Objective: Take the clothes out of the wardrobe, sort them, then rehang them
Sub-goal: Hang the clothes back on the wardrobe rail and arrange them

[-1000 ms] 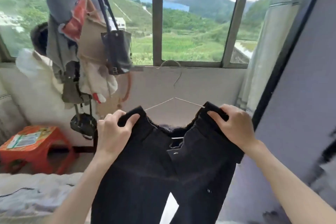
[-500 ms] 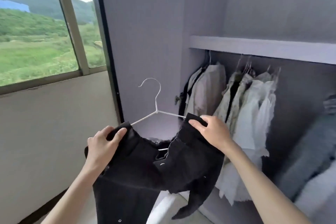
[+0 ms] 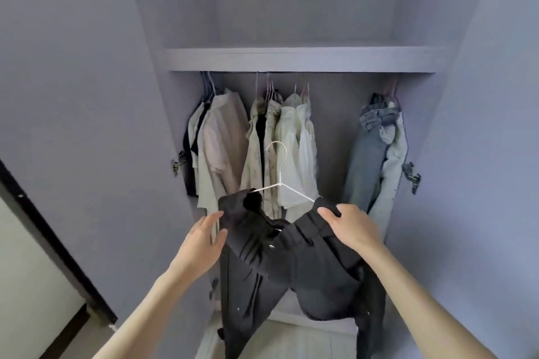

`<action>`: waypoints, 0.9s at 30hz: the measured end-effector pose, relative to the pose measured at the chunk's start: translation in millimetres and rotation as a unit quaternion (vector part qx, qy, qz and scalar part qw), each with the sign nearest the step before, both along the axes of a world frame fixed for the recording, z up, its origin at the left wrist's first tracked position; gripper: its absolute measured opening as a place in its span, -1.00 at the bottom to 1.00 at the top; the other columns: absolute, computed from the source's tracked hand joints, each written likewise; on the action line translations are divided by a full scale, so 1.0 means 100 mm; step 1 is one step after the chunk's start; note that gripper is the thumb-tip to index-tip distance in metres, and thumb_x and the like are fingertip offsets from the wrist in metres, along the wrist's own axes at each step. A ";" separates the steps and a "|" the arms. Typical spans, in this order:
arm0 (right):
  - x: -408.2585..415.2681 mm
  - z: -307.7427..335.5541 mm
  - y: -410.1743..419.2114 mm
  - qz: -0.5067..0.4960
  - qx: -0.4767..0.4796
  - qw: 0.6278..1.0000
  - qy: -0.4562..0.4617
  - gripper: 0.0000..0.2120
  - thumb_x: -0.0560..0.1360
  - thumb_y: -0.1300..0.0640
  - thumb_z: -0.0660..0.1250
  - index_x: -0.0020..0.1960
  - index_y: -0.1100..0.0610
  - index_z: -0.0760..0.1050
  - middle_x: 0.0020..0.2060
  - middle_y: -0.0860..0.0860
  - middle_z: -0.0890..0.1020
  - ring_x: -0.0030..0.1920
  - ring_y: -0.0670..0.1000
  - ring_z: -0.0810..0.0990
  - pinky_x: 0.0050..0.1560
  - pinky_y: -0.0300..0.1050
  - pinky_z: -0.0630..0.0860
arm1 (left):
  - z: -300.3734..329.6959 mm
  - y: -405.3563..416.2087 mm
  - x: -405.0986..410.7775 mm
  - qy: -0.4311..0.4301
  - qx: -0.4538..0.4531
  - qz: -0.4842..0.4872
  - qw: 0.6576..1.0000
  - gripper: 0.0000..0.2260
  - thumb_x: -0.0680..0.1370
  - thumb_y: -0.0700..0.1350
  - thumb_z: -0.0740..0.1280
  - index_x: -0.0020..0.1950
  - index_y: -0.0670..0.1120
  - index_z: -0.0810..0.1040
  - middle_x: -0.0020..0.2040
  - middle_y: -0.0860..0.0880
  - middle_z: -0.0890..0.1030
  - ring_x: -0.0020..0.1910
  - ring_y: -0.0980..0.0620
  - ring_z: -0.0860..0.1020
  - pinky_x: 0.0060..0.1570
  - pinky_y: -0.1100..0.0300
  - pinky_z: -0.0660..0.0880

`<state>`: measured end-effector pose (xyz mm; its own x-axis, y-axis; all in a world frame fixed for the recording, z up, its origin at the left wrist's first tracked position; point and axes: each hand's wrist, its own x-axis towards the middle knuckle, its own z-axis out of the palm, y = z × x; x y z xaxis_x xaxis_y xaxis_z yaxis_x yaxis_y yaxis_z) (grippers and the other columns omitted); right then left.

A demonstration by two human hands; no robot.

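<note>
Both my hands are on the black trousers (image 3: 294,265): my right hand (image 3: 354,226) pinches the waistband's right end, while my left hand (image 3: 204,237) lies with straight fingers against its left end. The trousers hang on a white wire hanger (image 3: 279,183), in front of the open wardrobe (image 3: 300,58). Behind, pale shirts (image 3: 253,148) hang left and centre, and blue jeans (image 3: 376,151) at the right.

Trousers (image 3: 294,265) on a hanger (image 3: 280,181) before the wardrobe (image 3: 297,59), shirts (image 3: 253,148) left, jeans (image 3: 376,154) right.
</note>
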<state>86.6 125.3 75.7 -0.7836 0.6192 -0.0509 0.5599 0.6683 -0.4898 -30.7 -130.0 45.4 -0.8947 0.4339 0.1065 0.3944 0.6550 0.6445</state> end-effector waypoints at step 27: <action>-0.69 -0.19 1.73 -0.174 -0.227 0.919 0.270 -0.96 0.60 0.06 0.15 0.00 0.02 0.32 -0.08 -0.05 0.36 -0.08 -0.04 0.34 -0.06 -0.15 0.30 | 0.83 2.36 -1.09 0.368 -0.012 -0.126 0.921 -0.55 0.58 -0.13 0.23 0.47 -0.06 0.25 0.50 -0.18 0.14 0.50 -0.20 0.00 0.42 -0.23 0.02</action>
